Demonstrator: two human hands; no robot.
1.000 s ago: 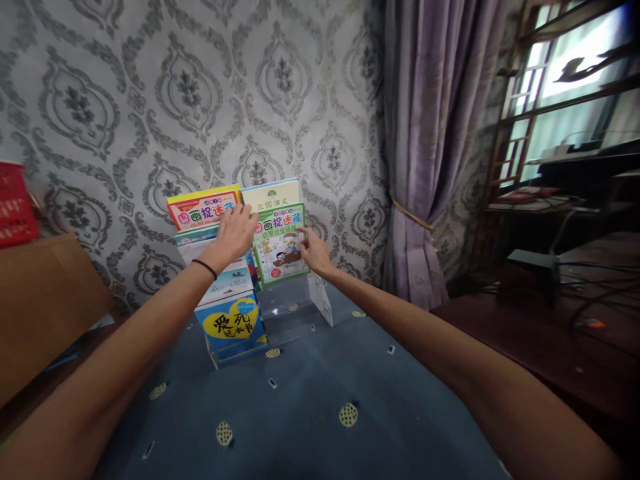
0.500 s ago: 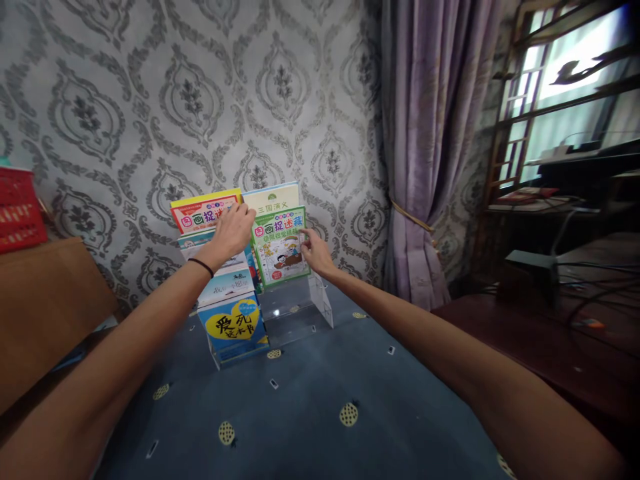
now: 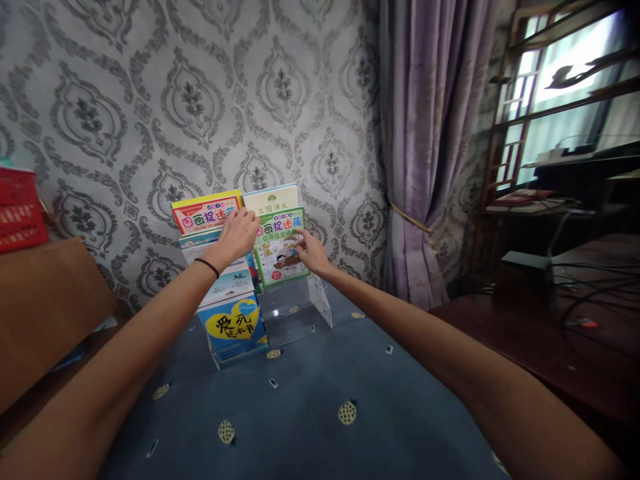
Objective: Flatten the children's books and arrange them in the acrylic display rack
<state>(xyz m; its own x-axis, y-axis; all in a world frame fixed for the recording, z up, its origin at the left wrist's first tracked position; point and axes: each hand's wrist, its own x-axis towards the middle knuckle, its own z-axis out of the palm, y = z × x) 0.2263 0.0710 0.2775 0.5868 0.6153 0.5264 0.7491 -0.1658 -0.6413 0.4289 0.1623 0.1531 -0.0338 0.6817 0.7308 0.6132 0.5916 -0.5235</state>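
Note:
A green-bordered picture book point(image 3: 283, 257) leans in the right column of a clear acrylic display rack point(image 3: 320, 300). My left hand point(image 3: 237, 237), with a dark band at its wrist, bends its fingers over the book's upper left edge. Its thumb side is partly hidden. At the right edge of the same book, my right hand point(image 3: 311, 253) has thumb and index finger closed on the border. Behind it stands a cream book point(image 3: 273, 199). The left column bears a red-bordered book point(image 3: 200, 215), a pale book point(image 3: 230, 285) and, lowest, a blue book with a yellow heart point(image 3: 237, 327).
The rack stands on a dark blue patterned tablecloth point(image 3: 300, 420) against a papered wall. A cardboard box point(image 3: 55, 313) and a red basket point(image 3: 20, 207) are at left. On the right are a purple curtain point(image 3: 425, 133), a dark red surface point(image 3: 500, 347) and cables point(image 3: 595, 287).
My left hand has shifted slightly right and down, covering part of the green book's title. The right hand has edged a little left over the book's border.

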